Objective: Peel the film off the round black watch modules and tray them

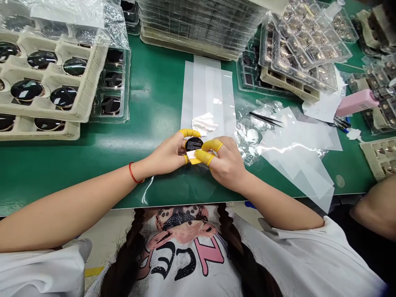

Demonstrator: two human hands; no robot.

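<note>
My left hand (168, 154) grips a black round disc (194, 143) with white print on its face, held between finger and thumb above the front part of the green table. Yellow finger cots cover the tips of both hands. In my right hand (224, 161) a small folded white piece (192, 154), cloth or paper, is pinched against the disc's lower edge. More white print on something dark shows just below the right fingertips, mostly hidden. A crumpled white cloth (204, 123) lies just beyond my hands on overlapping translucent sheets (229, 93).
At left, moulded trays (85, 88) hold glossy black round cases with gold rims. A tall stack of clear trays (198, 29) stands at the back. Black tweezers (265, 119), loose film sheets (303, 152) and a pink bottle (355, 103) are at right, near another person's limb (375, 206).
</note>
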